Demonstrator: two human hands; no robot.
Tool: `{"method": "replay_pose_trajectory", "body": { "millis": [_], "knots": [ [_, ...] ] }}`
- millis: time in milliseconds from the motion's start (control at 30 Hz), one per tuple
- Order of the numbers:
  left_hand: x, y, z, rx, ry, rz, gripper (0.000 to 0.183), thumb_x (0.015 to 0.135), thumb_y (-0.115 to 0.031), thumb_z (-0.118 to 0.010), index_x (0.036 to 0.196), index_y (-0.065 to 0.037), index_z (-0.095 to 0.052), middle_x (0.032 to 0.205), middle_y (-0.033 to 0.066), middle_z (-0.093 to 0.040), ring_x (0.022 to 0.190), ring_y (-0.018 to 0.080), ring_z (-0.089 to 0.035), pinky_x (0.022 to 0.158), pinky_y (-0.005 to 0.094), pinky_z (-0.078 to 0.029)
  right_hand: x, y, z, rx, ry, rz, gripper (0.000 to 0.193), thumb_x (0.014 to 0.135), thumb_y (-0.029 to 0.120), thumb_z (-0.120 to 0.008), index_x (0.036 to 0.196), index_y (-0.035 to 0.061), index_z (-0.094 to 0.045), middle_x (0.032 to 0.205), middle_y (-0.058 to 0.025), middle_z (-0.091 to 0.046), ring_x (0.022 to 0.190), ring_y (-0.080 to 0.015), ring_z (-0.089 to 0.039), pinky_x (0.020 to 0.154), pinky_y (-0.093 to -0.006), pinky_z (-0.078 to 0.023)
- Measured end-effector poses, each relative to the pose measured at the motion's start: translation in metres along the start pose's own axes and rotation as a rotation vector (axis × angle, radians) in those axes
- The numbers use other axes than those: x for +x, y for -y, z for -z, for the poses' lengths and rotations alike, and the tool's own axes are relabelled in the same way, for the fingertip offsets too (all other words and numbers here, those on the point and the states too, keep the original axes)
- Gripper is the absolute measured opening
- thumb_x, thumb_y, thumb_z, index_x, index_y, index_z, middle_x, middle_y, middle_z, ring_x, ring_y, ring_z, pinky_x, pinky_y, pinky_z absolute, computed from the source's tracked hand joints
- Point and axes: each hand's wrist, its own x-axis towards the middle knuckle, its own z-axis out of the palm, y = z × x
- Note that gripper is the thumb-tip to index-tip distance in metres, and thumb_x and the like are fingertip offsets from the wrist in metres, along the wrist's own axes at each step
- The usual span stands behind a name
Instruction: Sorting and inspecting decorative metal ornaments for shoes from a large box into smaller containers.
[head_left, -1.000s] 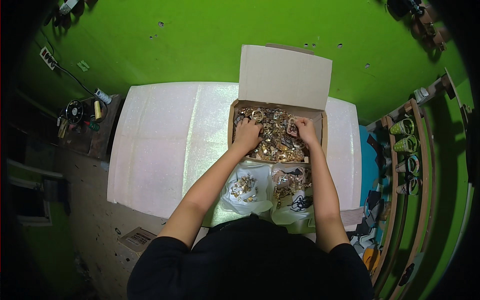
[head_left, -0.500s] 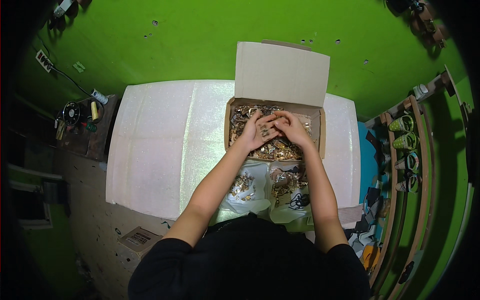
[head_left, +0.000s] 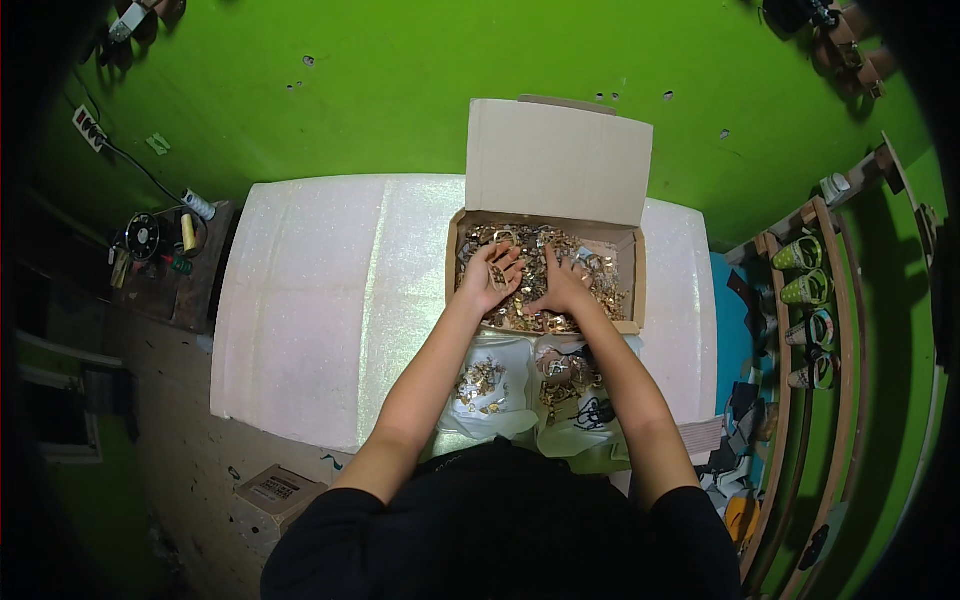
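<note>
A cardboard box (head_left: pixel 640 285) stands with its lid raised, filled with a jumble of small gold and dark metal fittings (head_left: pixel 525 312), some looking like buckles. Over its left part my left hand (head_left: pixel 490 282) lies palm up with fingers half curled, cradling a few small metal pieces (head_left: pixel 500 277) too tiny to name exactly. My right hand (head_left: pixel 562 288) is palm down among the fittings, its fingers spread. Whether anything sits under those fingers is hidden. Nearer my body are two translucent plastic containers, the left one (head_left: pixel 520 400) with gold pieces, the right one (head_left: pixel 560 440) with fittings and a black cord-like bundle.
The box and containers rest on a table with a shiny white cover (head_left: pixel 300 300). A green wall (head_left: pixel 400 90) rises behind it. To the right stands a wooden rack (head_left: pixel 845 300) with sandals. At left are a small dark table (head_left: pixel 190 290) and a floor carton (head_left: pixel 275 495).
My hands have moved apart. The right has left the left palm and gone down onto the fittings with its fingers spread; the left has shifted slightly left, fingers curling more.
</note>
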Motion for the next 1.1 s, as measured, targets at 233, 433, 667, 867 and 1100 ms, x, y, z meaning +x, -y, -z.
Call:
{"method": "replay_pose_trajectory", "body": {
  "millis": [233, 433, 667, 867, 1100],
  "knots": [
    [-0.002, 0.003, 0.005, 0.014, 0.018, 0.01, 0.022, 0.088, -0.026, -0.037, 0.094, -0.011, -0.052, 0.092, 0.0056, -0.06, 0.08, 0.021, -0.059, 0.064, 0.0343, -0.05, 0.006, -0.001, 0.0, -0.044, -0.069, 0.029, 0.126, 0.037, 0.044, -0.083, 0.134, 0.0055, -0.013, 0.131, -0.0245, -0.028, 0.12, -0.0398, -0.029, 0.096, -0.052, -0.027],
    [0.0, 0.005, 0.009, -0.003, -0.028, -0.016, 0.023, 0.088, -0.025, -0.037, 0.099, -0.01, -0.05, 0.1, 0.0081, -0.058, 0.091, 0.024, -0.057, 0.068, 0.0344, -0.05, 0.004, -0.002, 0.008, -0.065, -0.081, 0.049, 0.11, 0.042, 0.041, -0.082, 0.126, -0.0024, -0.027, 0.121, -0.0234, -0.042, 0.112, -0.037, -0.041, 0.092, -0.0394, -0.037],
    [-0.004, 0.007, 0.008, 0.04, -0.027, -0.031, 0.024, 0.088, -0.025, -0.037, 0.102, -0.01, -0.048, 0.105, 0.0087, -0.056, 0.097, 0.0243, -0.054, 0.07, 0.034, -0.049, 0.023, -0.04, 0.038, 0.277, -0.182, 0.201, 0.044, 0.055, 0.021, -0.077, 0.089, -0.0017, -0.062, 0.078, -0.0137, -0.062, 0.073, -0.0198, -0.06, 0.067, -0.0289, -0.047],
    [-0.008, 0.005, 0.004, 0.056, -0.062, -0.036, 0.024, 0.087, -0.027, -0.038, 0.102, -0.011, -0.049, 0.101, 0.0056, -0.058, 0.092, 0.0211, -0.056, 0.071, 0.0322, -0.047, 0.015, -0.044, 0.041, 0.298, -0.204, 0.366, 0.013, 0.063, 0.002, -0.064, 0.076, 0.0001, -0.065, 0.066, -0.0116, -0.062, 0.057, -0.0157, -0.058, 0.055, -0.028, -0.046],
    [-0.009, 0.004, 0.006, 0.062, -0.039, -0.039, 0.024, 0.087, -0.026, -0.037, 0.102, -0.012, -0.049, 0.101, 0.0055, -0.058, 0.092, 0.0212, -0.056, 0.071, 0.0324, -0.046, 0.037, -0.085, 0.029, 0.172, -0.281, 0.112, 0.029, 0.07, 0.003, -0.051, 0.097, 0.0004, -0.061, 0.1, -0.0239, -0.057, 0.09, -0.0357, -0.056, 0.081, -0.0369, -0.044]
  ]
}}
